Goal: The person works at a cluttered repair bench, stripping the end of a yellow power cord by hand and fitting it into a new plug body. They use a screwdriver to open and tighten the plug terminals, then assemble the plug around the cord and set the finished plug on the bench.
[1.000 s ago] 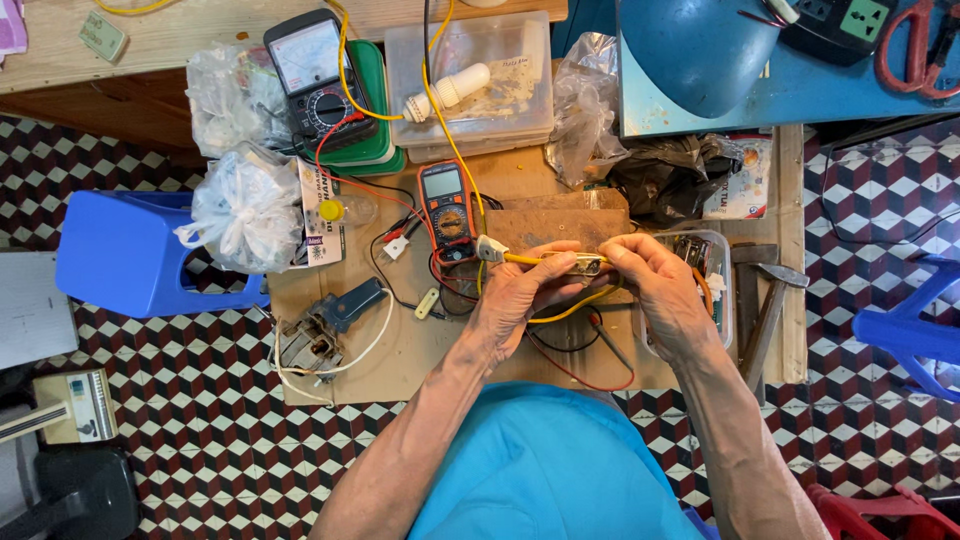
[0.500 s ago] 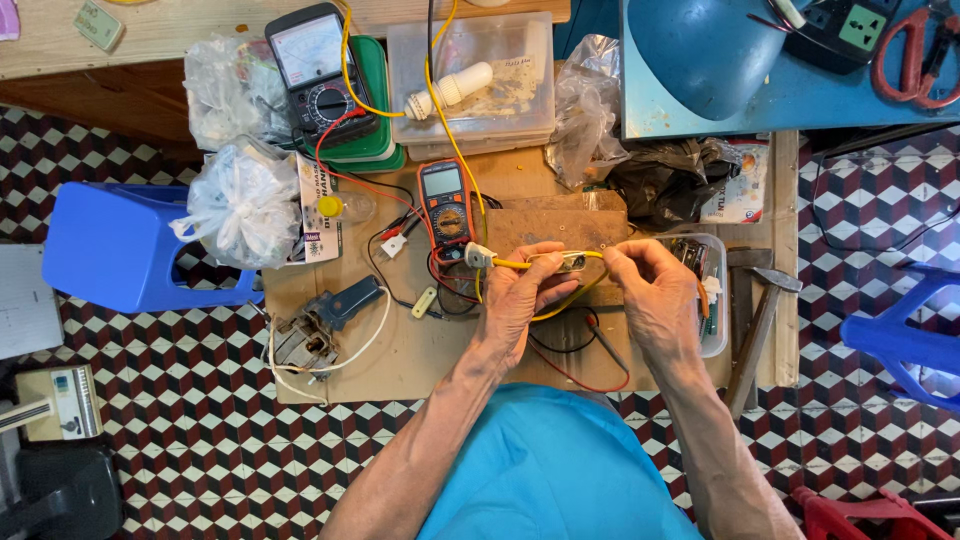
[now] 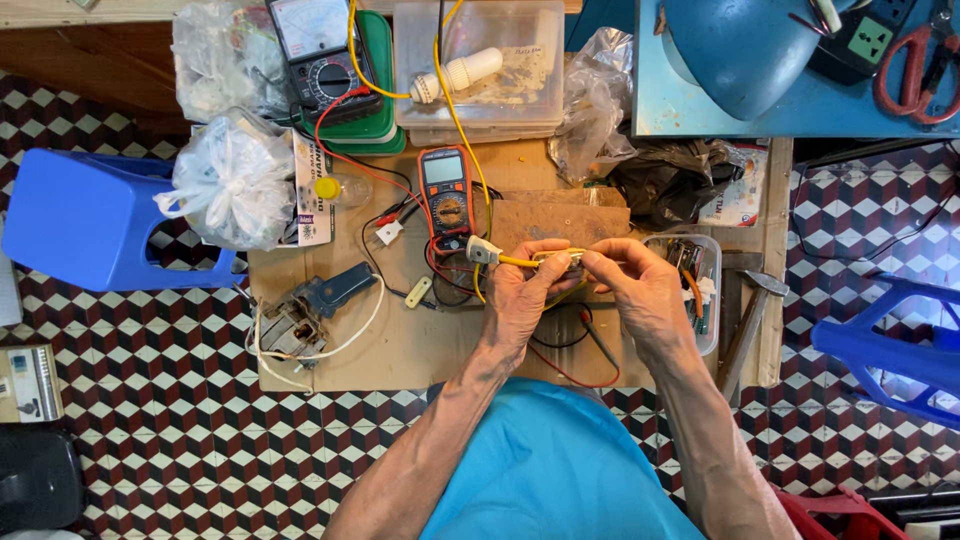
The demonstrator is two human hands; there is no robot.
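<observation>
Both hands had shifted a little toward the left of the small workbench since the earlier frames, and the left hand [image 3: 522, 296] now covered more of the yellow wire [image 3: 520, 262]. Both forearms came up from the bottom of the view, past the blue shirt [image 3: 545, 470], and met over the middle of the cardboard sheet [image 3: 400, 340]. The left hand was curled, with the back of the hand facing the camera, and its fingertips were pinching the yellow wire near a small white connector [image 3: 482, 250] that stuck out to the left of the thumb. The right hand [image 3: 640, 295] was also curled, with the wrist bent inward, and its thumb and first fingers were pinching the other end of the same piece. The fingertips of the two hands were almost touching each other. What exactly was between the fingers I could not tell, because the fingers hid it.

The wire was held just above the cardboard, just below an orange digital multimeter [image 3: 446, 198]. Red and black test leads [image 3: 570, 345] lay under the hands. A clear plastic tray [image 3: 700, 290] with small parts stood just beside the right hand, and a hammer [image 3: 748, 315] lay further right.
</observation>
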